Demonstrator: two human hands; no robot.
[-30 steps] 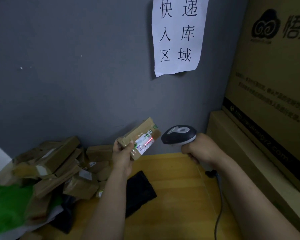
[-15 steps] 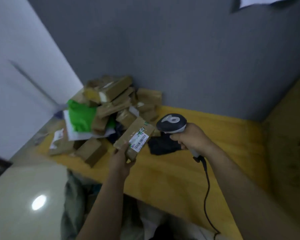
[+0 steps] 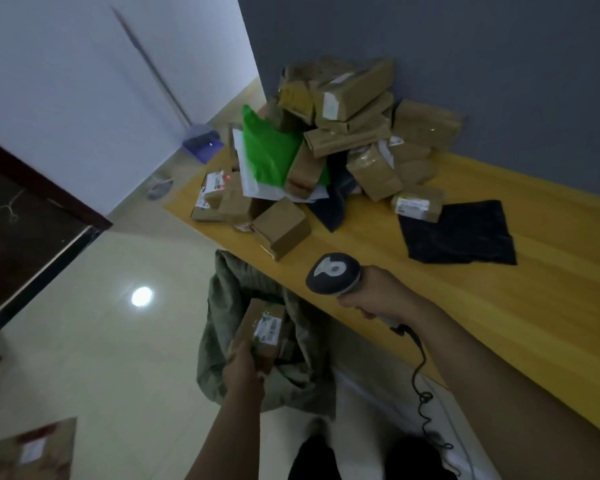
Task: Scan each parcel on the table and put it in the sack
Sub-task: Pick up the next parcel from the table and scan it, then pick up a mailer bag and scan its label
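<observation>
The person's left hand (image 3: 245,367) is curled round the lower end of a small brown cardboard parcel with a white barcode label (image 3: 262,329), fingers wrapped tight on it. The parcel hangs off the table's near edge, right in the open mouth of a crumpled grey-green fabric sack (image 3: 219,306) that stands on the pale tiled floor against the table. How deep the parcel sits inside I cannot tell.

The right hand (image 3: 378,294) is closed in a fist round the grip of a dark grey handheld barcode scanner with a pale top (image 3: 333,273). It is held above the yellow wooden table (image 3: 499,306), nose pointing toward the sack side, and its black coiled cable (image 3: 421,382) drops off the table edge.

At the far end, against the grey wall, a heap of brown cardboard parcels (image 3: 343,109) is stacked loosely, with a bright green plastic mailer (image 3: 271,150) wedged into it on the left. One brown box (image 3: 283,226) lies apart from the heap, near the table's edge just above the sack. A flat black plastic bag (image 3: 461,233) lies on the bare wood to the right, touching a small labelled carton (image 3: 418,202).
</observation>
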